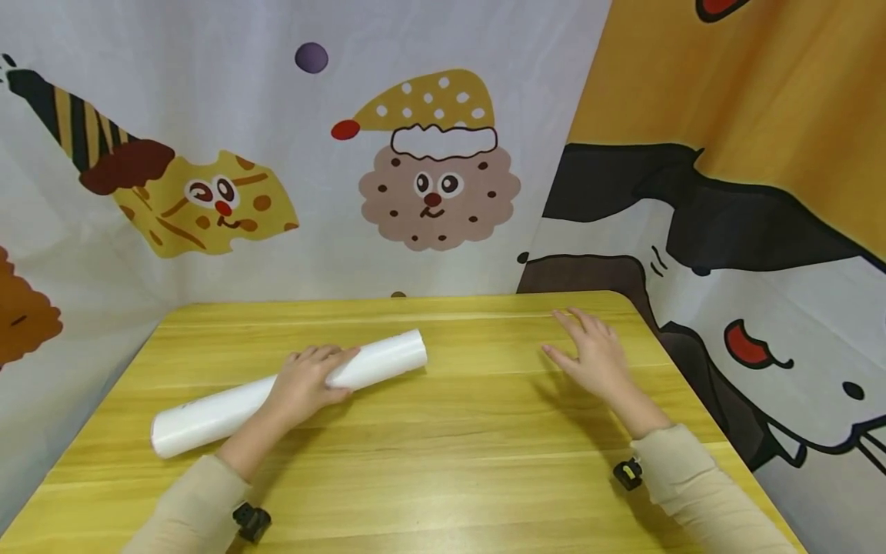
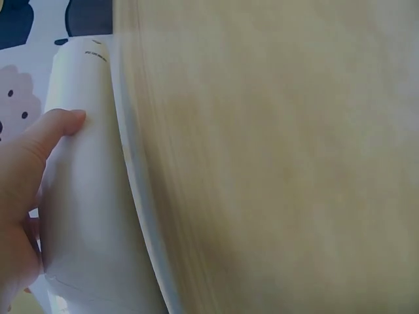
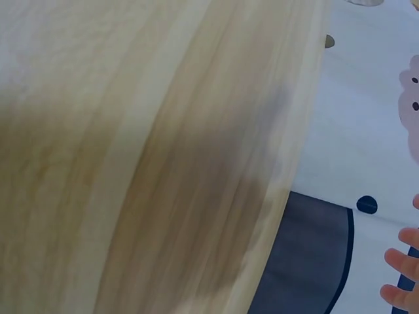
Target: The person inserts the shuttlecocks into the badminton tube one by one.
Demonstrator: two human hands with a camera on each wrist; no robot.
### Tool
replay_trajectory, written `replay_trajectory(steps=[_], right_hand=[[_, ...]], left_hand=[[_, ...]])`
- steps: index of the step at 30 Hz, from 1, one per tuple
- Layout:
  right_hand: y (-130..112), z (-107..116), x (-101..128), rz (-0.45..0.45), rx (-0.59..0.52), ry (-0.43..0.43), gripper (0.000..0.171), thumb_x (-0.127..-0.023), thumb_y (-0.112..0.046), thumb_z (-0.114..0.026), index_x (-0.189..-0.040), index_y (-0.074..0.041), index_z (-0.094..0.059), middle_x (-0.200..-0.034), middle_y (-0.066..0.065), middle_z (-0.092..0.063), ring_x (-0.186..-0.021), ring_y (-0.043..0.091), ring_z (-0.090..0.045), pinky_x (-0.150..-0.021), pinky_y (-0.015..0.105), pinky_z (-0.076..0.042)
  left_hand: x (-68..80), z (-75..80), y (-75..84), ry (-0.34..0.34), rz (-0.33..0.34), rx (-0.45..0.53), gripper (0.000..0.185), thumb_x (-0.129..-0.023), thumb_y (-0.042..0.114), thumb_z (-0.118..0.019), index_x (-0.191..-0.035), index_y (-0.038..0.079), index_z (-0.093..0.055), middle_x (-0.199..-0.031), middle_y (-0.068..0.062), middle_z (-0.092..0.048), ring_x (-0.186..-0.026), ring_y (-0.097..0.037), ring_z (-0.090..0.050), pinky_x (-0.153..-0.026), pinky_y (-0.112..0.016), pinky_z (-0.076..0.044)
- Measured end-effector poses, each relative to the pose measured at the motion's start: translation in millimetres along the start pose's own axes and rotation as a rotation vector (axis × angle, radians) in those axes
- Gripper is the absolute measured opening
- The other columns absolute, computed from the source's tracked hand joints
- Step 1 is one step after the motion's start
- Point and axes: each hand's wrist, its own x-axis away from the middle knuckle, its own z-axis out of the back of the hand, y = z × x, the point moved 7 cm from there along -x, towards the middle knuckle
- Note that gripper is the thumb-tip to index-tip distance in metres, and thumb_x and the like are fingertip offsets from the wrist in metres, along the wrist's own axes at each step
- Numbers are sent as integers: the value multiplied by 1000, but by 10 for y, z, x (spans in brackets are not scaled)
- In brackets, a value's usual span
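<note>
A long white roll (image 1: 208, 415) lies at a slant over the left half of the wooden table (image 1: 443, 469), its right end farther back. My left hand (image 1: 301, 388) grips it from above near the middle, fingers over the far side. In the left wrist view the thumb of that hand (image 2: 23, 183) presses along the white roll (image 2: 91, 190), which has small dark print near one end. Over the right part of the table my right hand (image 1: 595, 358) is held with spread fingers and holds nothing. Only some fingertips (image 3: 400, 261) show at the right wrist view's edge.
Behind the table hangs a white curtain (image 1: 242, 69) with cartoon food prints. To the right, a yellow, black and white printed cloth (image 1: 761, 223) runs along the table's side. Each sleeve (image 1: 706, 485) carries a small black device (image 1: 627, 474) at the cuff.
</note>
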Motion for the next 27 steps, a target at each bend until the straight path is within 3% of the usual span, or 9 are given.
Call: replay_trajectory(steps=[11, 16, 24, 27], right_hand=[[70, -15, 9, -6, 27, -26, 70, -90, -54, -56, -144, -11, -43, -144, 23, -37, -126, 47, -36, -100, 64, -23], [80, 9, 7, 1, 34, -36, 70, -90, -54, -56, -144, -11, -43, -143, 24, -37, -126, 47, -35, -100, 65, -23], [106, 125, -34, 4, 78, -49, 72, -90, -55, -56, -144, -11, -42, -142, 25, -38, -125, 48, -36, -99, 64, -23], [124, 158, -37, -1, 81, -60, 72, -90, -55, -55, -145, -10, -42, -142, 25, -38, -125, 49, -36, -98, 65, -22]], left_hand=[[8, -60, -61, -33, 7, -21, 73, -73, 38, -82, -138, 15, -54, -122, -13, -60, -108, -37, -55, -84, -58, -43], [5, -49, -63, -38, 11, -12, 68, -79, 43, -76, -137, 15, -55, -123, -14, -60, -109, -39, -55, -85, -60, -43], [-51, 89, -35, 2, -72, -6, 57, -82, 39, -73, -131, 11, -61, -115, -16, -64, -99, -38, -61, -77, -53, -50], [-76, 152, -85, -32, -48, 4, 57, -84, 40, -71, -133, 12, -59, -120, -16, -62, -105, -39, -59, -83, -58, -46]])
